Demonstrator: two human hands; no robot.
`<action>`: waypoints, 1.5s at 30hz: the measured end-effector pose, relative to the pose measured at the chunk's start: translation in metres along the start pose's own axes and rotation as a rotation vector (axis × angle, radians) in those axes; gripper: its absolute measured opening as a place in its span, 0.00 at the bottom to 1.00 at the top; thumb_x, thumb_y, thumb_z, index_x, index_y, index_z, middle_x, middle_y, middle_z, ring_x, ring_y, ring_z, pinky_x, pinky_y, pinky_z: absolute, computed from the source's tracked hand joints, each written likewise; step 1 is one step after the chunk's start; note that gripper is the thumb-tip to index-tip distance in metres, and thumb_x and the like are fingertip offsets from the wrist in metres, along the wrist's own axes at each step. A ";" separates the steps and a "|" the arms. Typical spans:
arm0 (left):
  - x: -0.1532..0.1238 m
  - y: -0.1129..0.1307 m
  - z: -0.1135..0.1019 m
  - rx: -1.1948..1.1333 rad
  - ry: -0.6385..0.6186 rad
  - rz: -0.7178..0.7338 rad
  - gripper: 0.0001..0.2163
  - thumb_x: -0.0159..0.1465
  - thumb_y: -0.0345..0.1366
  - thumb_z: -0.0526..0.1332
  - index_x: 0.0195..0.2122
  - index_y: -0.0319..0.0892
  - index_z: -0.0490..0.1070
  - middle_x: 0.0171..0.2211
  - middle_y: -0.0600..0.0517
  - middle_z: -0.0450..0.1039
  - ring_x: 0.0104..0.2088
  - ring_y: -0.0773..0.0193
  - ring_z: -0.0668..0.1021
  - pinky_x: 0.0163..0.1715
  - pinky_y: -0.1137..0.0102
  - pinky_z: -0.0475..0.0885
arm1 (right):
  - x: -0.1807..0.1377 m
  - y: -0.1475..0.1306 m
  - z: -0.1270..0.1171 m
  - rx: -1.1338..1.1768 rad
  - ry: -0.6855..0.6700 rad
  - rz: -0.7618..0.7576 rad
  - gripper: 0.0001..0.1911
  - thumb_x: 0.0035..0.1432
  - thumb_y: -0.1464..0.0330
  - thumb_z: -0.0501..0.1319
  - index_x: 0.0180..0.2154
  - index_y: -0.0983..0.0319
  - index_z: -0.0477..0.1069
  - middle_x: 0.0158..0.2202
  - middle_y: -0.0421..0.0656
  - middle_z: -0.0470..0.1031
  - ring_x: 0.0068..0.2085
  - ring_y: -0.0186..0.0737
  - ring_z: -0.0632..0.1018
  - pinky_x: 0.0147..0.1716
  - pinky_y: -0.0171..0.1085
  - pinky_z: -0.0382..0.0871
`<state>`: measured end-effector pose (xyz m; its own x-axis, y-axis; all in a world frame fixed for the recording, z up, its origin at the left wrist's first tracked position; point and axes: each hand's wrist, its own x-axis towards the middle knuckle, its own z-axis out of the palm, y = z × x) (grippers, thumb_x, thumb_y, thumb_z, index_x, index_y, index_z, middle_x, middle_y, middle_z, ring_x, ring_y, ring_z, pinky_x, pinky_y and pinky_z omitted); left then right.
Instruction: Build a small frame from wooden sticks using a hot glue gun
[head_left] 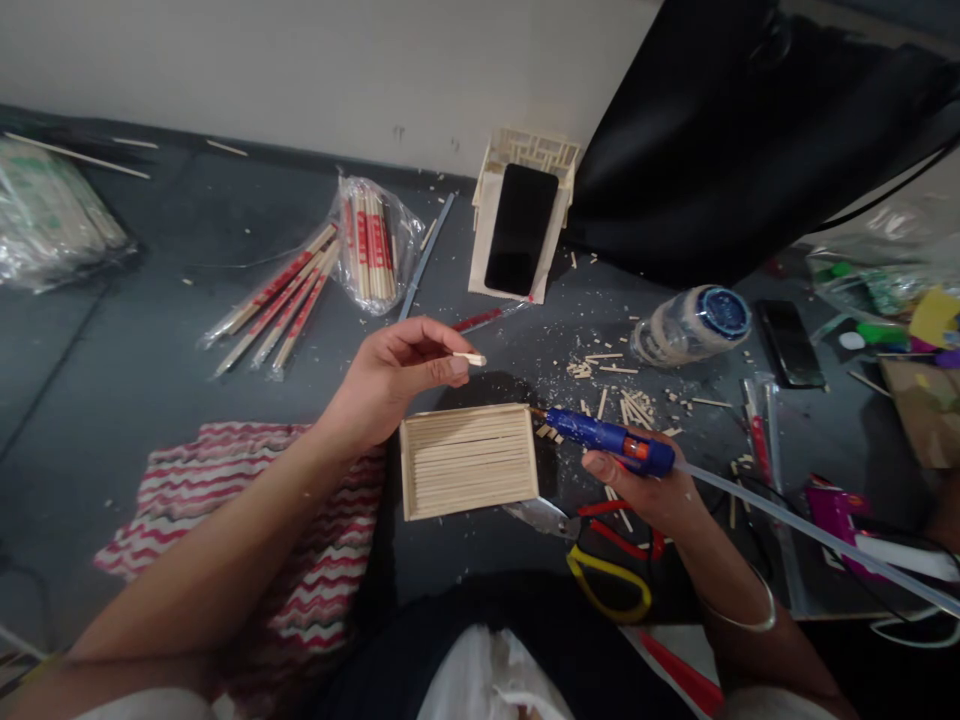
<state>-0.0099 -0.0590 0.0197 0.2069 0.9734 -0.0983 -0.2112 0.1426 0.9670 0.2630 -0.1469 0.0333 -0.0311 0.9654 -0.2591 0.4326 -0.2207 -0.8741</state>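
Note:
My left hand (405, 375) is closed in a pinch on a short piece of wooden stick (475, 358), held above the work. Below it on the table lies a small rectangular tray (471, 462) built from pale sticks side by side, with a raised border. Wrapped in my right hand (660, 485) is a blue glue gun (592, 430), a long clear glue stick trailing from its back. The gun's nozzle points left, close by the tray's upper right corner; I cannot tell whether they touch. Red-handled pliers (611, 525) and yellow-handled scissors (611, 590) lie near the tray.
A phone (521, 230) leans on a stick-built stand at the back. Wrapped chopsticks (277, 295), a bag of chopsticks (371, 245) and a striped cloth (330, 570) lie leftward. Cut stick bits (637, 408), a jar (690, 325) and a second phone (791, 343) are on the right.

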 end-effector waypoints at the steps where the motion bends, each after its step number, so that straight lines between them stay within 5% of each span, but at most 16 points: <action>1: 0.000 0.000 0.000 0.000 0.001 0.000 0.07 0.51 0.33 0.77 0.30 0.43 0.81 0.27 0.52 0.80 0.27 0.67 0.78 0.30 0.72 0.75 | 0.000 0.000 0.000 0.005 -0.004 0.006 0.26 0.48 0.48 0.72 0.19 0.58 0.63 0.17 0.35 0.60 0.21 0.31 0.61 0.18 0.32 0.59; 45: 0.001 -0.001 -0.001 -0.005 -0.027 0.014 0.06 0.52 0.32 0.75 0.30 0.42 0.82 0.25 0.53 0.79 0.26 0.68 0.78 0.29 0.72 0.75 | -0.001 0.002 -0.002 -0.046 0.014 0.010 0.26 0.49 0.47 0.70 0.18 0.57 0.65 0.16 0.36 0.62 0.21 0.33 0.64 0.19 0.33 0.62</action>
<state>-0.0107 -0.0579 0.0179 0.2300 0.9701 -0.0780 -0.2192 0.1297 0.9670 0.2654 -0.1482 0.0322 -0.0140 0.9650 -0.2619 0.4739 -0.2242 -0.8516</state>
